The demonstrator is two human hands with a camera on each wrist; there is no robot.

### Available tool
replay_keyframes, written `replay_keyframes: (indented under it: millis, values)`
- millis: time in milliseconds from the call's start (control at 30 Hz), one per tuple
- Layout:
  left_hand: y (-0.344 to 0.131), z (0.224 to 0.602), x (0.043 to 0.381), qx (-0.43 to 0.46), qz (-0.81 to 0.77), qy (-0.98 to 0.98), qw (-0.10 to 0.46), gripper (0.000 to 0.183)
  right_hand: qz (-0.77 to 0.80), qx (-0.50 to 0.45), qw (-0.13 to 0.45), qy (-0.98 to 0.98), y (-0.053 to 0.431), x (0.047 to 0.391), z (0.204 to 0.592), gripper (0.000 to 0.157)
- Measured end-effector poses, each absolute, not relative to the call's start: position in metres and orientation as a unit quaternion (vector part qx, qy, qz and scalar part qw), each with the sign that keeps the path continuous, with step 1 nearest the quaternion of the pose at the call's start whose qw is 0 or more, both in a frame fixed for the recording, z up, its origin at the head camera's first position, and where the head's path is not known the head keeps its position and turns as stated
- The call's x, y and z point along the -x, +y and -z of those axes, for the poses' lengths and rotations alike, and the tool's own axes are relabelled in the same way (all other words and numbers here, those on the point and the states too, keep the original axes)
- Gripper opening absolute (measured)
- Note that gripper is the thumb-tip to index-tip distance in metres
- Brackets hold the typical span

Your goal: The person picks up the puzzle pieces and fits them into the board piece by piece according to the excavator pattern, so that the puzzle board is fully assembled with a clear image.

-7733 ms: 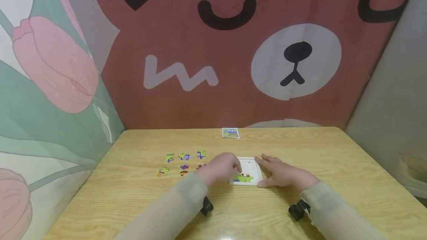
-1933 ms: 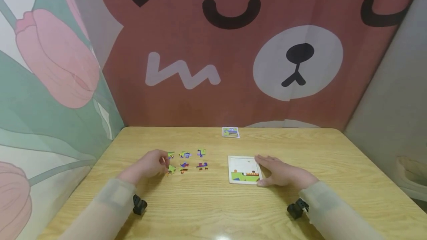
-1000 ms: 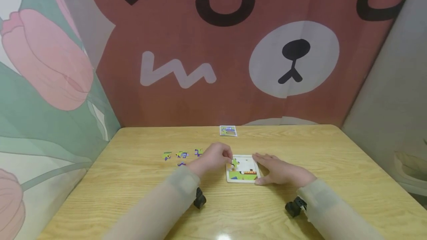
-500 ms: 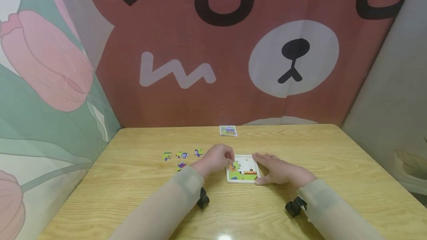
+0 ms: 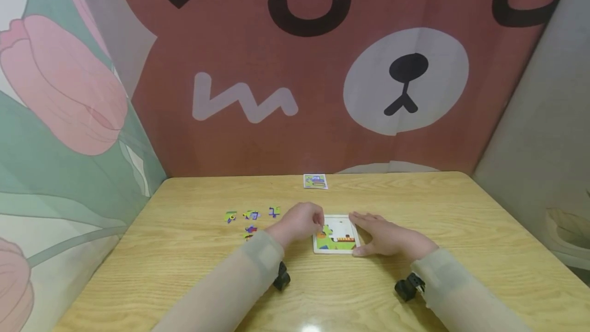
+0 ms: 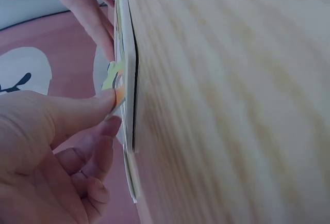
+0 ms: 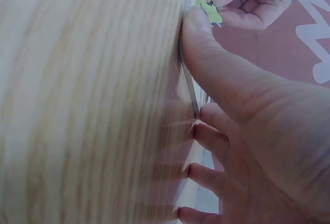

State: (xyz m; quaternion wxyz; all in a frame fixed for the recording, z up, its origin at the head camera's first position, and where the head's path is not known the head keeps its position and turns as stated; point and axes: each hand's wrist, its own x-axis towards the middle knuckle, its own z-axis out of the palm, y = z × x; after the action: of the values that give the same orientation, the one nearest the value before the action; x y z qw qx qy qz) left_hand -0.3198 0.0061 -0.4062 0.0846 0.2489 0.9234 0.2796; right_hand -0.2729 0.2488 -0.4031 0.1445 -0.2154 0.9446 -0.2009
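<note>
My left hand point(image 5: 300, 221) pinches a green and orange jigsaw piece point(image 6: 109, 77) between thumb and fingers, at the left side of a white puzzle tray point(image 5: 335, 252). In the left wrist view the piece is tilted against the tray's edge. Green fitted pieces point(image 5: 329, 245) line the bottom of the tray, with an orange-striped strip above them on the right; the upper part shows bare white. My right hand point(image 5: 386, 235) rests along the tray's right edge, fingers spread. Its thumb point(image 7: 206, 43) touches the near side in the right wrist view.
Several loose jigsaw pieces point(image 5: 252, 215) lie on the wooden table point(image 5: 350, 296) to the left, some partly behind my left forearm. A small picture card point(image 5: 315, 181) lies near the table's back edge, before a bear-patterned wall.
From the loose pieces, my left hand has brought one rightward to the tray, then lowered and turned it slightly there. The orange-striped strip appeared earlier. My right hand has stayed at the tray's edge.
</note>
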Motion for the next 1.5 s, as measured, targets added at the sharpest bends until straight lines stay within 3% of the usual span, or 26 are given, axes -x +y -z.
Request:
replay_keyframes:
  millis: [933, 1233, 1500]
  values:
    - [0.004, 0.393, 0.306, -0.258, -0.227, 0.935, 0.089, 0.016, 0.202, 0.221, 0.144, 0.943, 0.249, 0.277, 0.403, 0.097]
    - [-0.052, 0.388, 0.309, -0.226, -0.223, 0.948, 0.018, 0.026, 0.207, 0.221, 0.149, 0.941, 0.247, 0.275, 0.404, 0.096]
    - [-0.117, 0.385, 0.312, -0.167, -0.204, 0.964, 0.022, 0.021, 0.201, 0.217, 0.144, 0.944, 0.249, 0.274, 0.404, 0.096]
